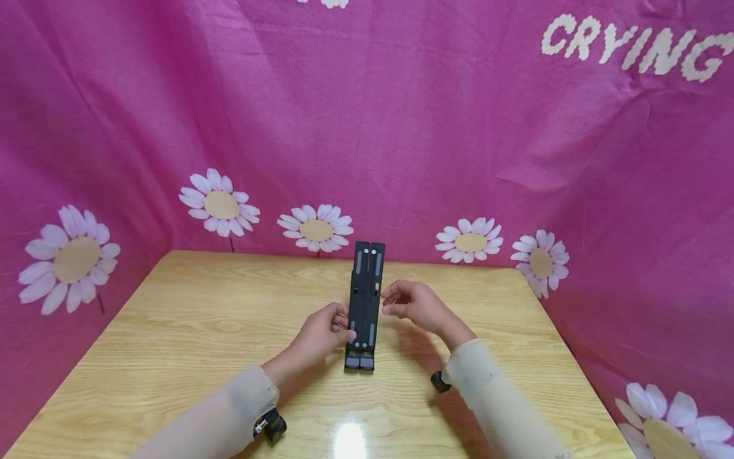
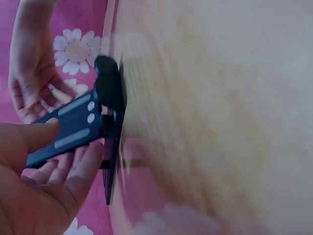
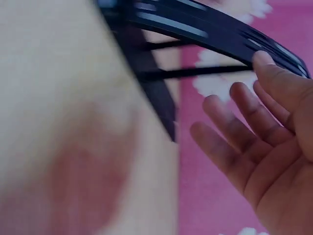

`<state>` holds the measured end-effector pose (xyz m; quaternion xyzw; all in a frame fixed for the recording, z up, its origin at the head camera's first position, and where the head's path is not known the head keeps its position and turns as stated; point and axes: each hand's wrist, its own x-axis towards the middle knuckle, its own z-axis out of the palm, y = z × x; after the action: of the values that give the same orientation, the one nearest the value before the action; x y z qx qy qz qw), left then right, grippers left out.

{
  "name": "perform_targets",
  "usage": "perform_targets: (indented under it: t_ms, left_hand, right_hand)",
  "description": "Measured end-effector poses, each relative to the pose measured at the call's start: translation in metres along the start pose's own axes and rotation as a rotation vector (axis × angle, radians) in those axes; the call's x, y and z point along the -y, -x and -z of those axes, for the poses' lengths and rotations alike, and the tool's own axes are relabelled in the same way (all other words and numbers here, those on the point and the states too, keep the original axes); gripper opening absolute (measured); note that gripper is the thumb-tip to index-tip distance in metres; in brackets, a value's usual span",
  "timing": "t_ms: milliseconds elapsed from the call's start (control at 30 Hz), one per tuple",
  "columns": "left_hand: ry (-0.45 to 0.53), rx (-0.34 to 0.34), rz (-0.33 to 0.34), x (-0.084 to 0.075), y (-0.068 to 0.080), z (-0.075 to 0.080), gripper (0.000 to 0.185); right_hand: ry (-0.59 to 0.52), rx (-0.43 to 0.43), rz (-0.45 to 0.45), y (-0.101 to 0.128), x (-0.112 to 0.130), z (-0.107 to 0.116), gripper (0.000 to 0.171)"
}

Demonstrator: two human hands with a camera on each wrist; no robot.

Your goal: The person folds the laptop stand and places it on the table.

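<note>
A pink cloth backdrop printed with white daisies [image 1: 74, 258] is enclosing the pale wooden table [image 1: 189, 331] on the left, back and right, hanging right at the table's edges. The left part of the tabletop is lying bare between the cloth wall and the person's left sleeve.

The left hand [image 1: 321, 335] is resting against the left side of the black folding plastic stand with grey pads [image 1: 365, 299], fingers lightly bent; the left wrist view is showing the thumb lying on the stand's raised arm [image 2: 73, 127] and the other fingers under it (a loose hold rather than a tight clamp). The stand is sitting near the middle of the table, base on the wood and its long arms tilting up towards the back wall.

The right hand [image 1: 410, 306] is hovering just beside the stand's right edge. In the right wrist view its fingers [image 3: 244, 127] are spreading open and relaxed, the fingertip nearest the stand [image 3: 205, 29] seeming to graze it, holding nothing. Open tabletop is lying beyond the right sleeve up to the cloth.
</note>
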<state>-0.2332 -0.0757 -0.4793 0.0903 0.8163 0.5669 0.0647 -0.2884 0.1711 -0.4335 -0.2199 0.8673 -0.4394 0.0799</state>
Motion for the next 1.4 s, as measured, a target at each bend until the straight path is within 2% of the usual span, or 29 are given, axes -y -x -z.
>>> perform_targets:
  t_ms: [100,200,267,367,467,600,733,867,1000,1100,1200,1300,1400]
  left_hand:
    - [-0.024,0.008,0.003,0.001,0.011,-0.002,0.049]
    - [-0.077,0.019,0.001,0.003,0.022,-0.007,0.060]
    - [-0.106,0.025,0.012,0.002,0.028,-0.010,0.065]
    - [-0.157,0.016,0.014,0.001,0.034,-0.016,0.072]
    - [-0.195,-0.004,0.020,-0.003,0.037,-0.021,0.078]
    - [-0.252,-0.032,0.009,-0.005,0.036,-0.025,0.078]
    - [-0.291,-0.031,-0.037,-0.003,0.034,-0.024,0.075]
    - [-0.308,0.033,-0.110,0.001,0.029,-0.015,0.071]
    - [-0.334,0.142,-0.146,0.005,0.018,-0.003,0.070]
    - [-0.357,0.216,-0.149,0.007,0.008,0.006,0.070]
    - [-0.344,0.254,-0.132,0.006,-0.001,0.014,0.069]
    - [-0.302,0.234,-0.097,0.006,-0.005,0.017,0.065]
    - [-0.254,0.177,-0.061,0.006,-0.002,0.012,0.063]
  right_hand:
    - [-0.072,-0.056,-0.005,-0.008,0.009,0.022,0.031]
    - [-0.067,-0.096,0.031,-0.019,0.019,0.040,0.042]
    - [-0.062,-0.081,0.064,-0.025,0.026,0.049,0.051]
    - [-0.052,-0.011,0.105,-0.033,0.031,0.057,0.062]
    - [-0.010,0.046,0.122,-0.039,0.035,0.060,0.066]
    - [0.014,0.066,0.121,-0.046,0.038,0.060,0.059]
    - [-0.011,0.019,0.100,-0.052,0.034,0.058,0.049]
    - [0.014,-0.050,0.085,-0.051,0.031,0.060,0.045]
    - [0.112,-0.096,0.098,-0.042,0.032,0.067,0.045]
    - [0.198,-0.127,0.121,-0.034,0.033,0.072,0.045]
    - [0.251,-0.158,0.137,-0.028,0.033,0.075,0.045]
    - [0.292,-0.167,0.154,-0.024,0.033,0.078,0.044]
    - [0.321,-0.115,0.166,-0.021,0.035,0.083,0.048]
